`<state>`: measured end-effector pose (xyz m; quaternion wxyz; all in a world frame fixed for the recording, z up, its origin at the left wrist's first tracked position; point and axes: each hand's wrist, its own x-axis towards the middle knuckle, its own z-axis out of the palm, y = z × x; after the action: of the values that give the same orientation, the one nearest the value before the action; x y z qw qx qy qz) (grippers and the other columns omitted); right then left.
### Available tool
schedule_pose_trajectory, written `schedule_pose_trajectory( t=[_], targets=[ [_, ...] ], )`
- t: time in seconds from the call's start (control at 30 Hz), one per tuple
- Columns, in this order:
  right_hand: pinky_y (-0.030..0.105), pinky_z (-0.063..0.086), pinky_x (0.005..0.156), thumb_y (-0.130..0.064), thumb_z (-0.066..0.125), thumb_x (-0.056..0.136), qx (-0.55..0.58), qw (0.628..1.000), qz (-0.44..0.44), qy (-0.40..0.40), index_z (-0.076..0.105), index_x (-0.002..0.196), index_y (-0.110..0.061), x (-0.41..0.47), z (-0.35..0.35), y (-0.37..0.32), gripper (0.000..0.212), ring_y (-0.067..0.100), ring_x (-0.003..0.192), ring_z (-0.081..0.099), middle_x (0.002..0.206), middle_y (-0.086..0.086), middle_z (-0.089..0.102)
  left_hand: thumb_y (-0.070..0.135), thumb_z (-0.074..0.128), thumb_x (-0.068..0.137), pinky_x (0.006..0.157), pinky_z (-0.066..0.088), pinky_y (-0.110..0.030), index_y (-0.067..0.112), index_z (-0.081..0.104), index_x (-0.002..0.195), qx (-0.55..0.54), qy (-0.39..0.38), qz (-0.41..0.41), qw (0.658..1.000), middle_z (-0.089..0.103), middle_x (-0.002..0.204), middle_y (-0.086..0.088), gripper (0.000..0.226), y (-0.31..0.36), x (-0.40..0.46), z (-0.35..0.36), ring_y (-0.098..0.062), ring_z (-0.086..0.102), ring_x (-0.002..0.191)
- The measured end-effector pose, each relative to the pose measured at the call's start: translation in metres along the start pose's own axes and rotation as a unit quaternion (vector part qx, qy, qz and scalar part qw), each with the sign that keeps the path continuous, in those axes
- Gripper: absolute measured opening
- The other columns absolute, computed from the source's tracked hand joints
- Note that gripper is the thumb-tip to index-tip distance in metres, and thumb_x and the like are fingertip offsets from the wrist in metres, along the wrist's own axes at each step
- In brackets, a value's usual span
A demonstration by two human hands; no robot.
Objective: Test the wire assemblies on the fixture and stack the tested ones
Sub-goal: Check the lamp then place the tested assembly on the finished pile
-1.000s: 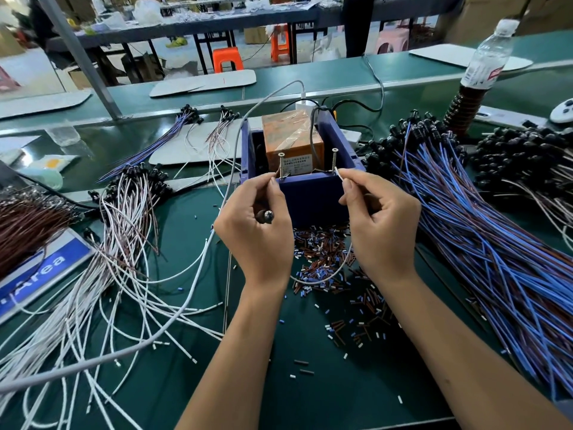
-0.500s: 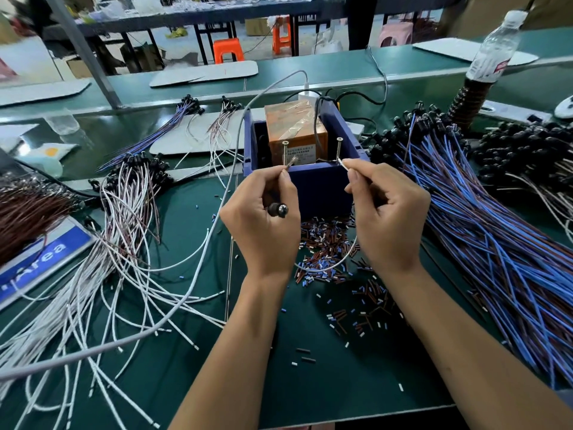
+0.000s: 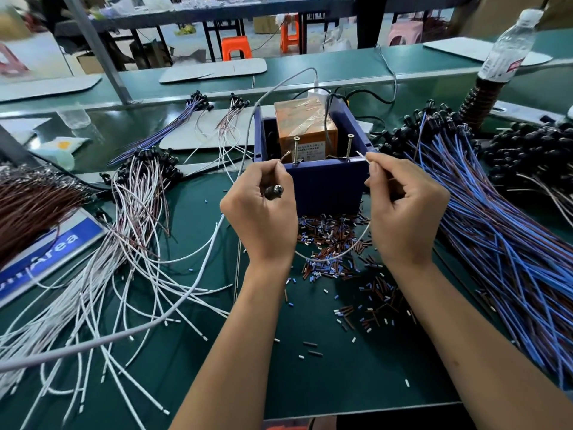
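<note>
Each hand, left and right, pinches an end of one wire toward the screws at twelve o'clock; a slipped tip could miss contact.

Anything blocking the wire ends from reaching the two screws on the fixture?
Nothing visible. The left hand holds one wire end beside the left screw; the right hand's end is just short of the right screw.

Glossy blue plastic box, metal screws (matt green tabletop).
</note>
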<state>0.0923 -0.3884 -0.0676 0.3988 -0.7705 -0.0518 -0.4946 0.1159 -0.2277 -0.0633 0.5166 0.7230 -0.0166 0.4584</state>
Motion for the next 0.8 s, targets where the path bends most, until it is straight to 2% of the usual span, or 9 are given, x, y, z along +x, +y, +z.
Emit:
schedule_pose_trajectory(
  t=[0.13,0.3,0.43,0.57,0.8],
  targets=[
    [0.027,0.058,0.077,-0.011,0.06,0.106,0.016,1.0,-0.001,-0.024,0.078,0.114,-0.005,-0.001,0.002,-0.002,0.02,0.01,0.085,0.071,0.096,-0.001,0.075,0.009,0.069,0.092,0.057,0.043,-0.019,0.008,0.077,0.084,-0.026,-0.048,0.03,0.998,0.067,0.067,0.006,0.011,0.001,-0.002,0.0,-0.005,0.055,0.057],
    [0.022,0.053,0.075,-0.009,0.06,0.105,0.03,0.999,0.002,-0.033,0.077,0.112,-0.005,-0.001,0.002,-0.003,0.019,0.011,0.08,0.069,0.087,0.0,0.072,0.009,0.069,0.092,0.058,0.039,-0.014,0.009,0.077,0.084,-0.039,-0.047,0.028,0.998,0.065,0.066,0.007,0.011,0.0,-0.003,-0.001,-0.003,0.053,0.057],
    [0.02,0.051,0.075,-0.007,0.06,0.105,0.038,0.998,0.006,-0.049,0.077,0.112,-0.004,-0.001,0.002,-0.003,0.019,0.012,0.081,0.069,0.085,0.0,0.071,0.011,0.069,0.093,0.057,0.039,-0.016,0.01,0.077,0.086,-0.048,-0.056,0.036,0.997,0.065,0.066,0.007,0.011,0.001,-0.003,-0.001,-0.004,0.052,0.056],
    [0.024,0.053,0.074,-0.008,0.06,0.106,0.068,0.996,0.026,-0.058,0.077,0.112,-0.005,0.0,-0.001,-0.003,0.018,0.012,0.081,0.069,0.085,0.001,0.071,0.009,0.069,0.094,0.055,0.041,-0.021,0.01,0.078,0.088,-0.064,-0.069,0.049,0.994,0.066,0.069,0.009,0.01,0.003,-0.006,-0.005,-0.007,0.054,0.057],
    [0.022,0.049,0.065,-0.011,0.061,0.105,0.124,0.988,0.055,-0.067,0.076,0.113,-0.01,-0.008,-0.006,-0.01,0.017,0.014,0.074,0.068,0.084,-0.001,0.072,0.011,0.071,0.092,0.055,0.047,-0.026,0.009,0.077,0.083,-0.07,-0.093,-0.051,0.992,0.07,0.067,-0.001,0.011,0.041,0.018,-0.013,-0.018,0.062,0.059]
  ],
)
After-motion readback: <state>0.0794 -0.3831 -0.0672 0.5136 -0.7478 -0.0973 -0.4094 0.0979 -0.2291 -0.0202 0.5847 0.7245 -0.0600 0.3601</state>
